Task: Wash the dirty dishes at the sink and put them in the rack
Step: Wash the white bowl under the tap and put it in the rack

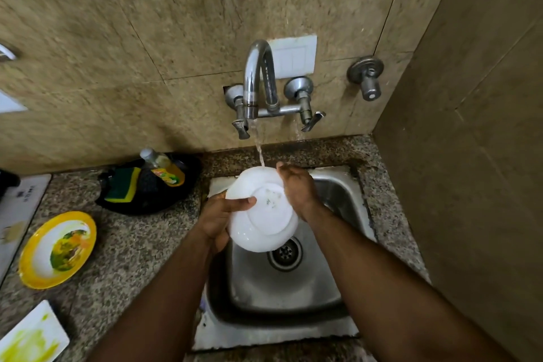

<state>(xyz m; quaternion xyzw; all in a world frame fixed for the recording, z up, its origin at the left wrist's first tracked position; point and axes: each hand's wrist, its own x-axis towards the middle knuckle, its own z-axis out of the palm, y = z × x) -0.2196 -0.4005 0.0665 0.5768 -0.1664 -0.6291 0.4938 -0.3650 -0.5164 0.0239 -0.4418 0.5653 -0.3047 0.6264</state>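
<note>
A white plate (264, 214) is held tilted over the steel sink (282, 288), its underside facing me, with the tap's water stream hitting its top edge. My left hand (223, 214) grips the plate's left rim, thumb across the back. My right hand (296, 188) lies flat against the plate's right side. A dirty yellow-rimmed plate (57, 250) with green and orange smears lies on the counter at the left. A white rectangular dish (32, 335) with yellow-green smears sits at the bottom left corner. No rack is in view.
The wall tap (258, 82) runs above the sink. A black tray (147, 185) behind the sink's left side holds a green-yellow sponge (125, 185) and a dish soap bottle (161, 164). A side wall closes in on the right.
</note>
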